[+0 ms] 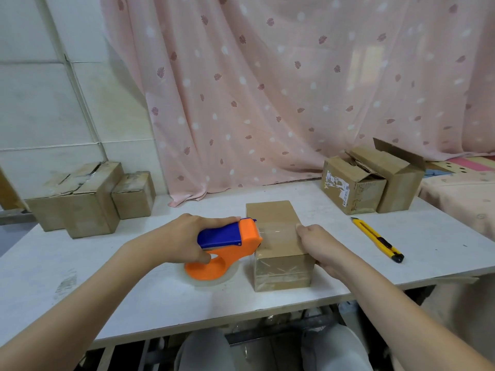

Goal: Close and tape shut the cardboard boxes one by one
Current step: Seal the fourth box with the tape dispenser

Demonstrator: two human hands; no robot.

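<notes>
Holding the orange and blue tape gun (227, 242) in your left hand (182, 239), you had your fingers wrapped tight round its handle. Its front end touched the left edge of the small brown box (276, 236) in the middle of the tabletop (134, 290). A shiny strip of clear tape (278, 232) ran across the top of the box, from the tape gun to your right hand (318, 247).

Your right hand sat on the right side of the box. Your thumb pressed down on the tape end at the top edge, and your fingers curled down the side. I think you did that so the box could not slide and the tape stayed flat while you pulled.

The front of the box already had tape on it.

Two open boxes (369, 183) waited at the back right, likely next in line. More boxes (88, 196) sat at the back left, with their flaps down. A yellow knife (376, 238) lay just right of your hand.
</notes>
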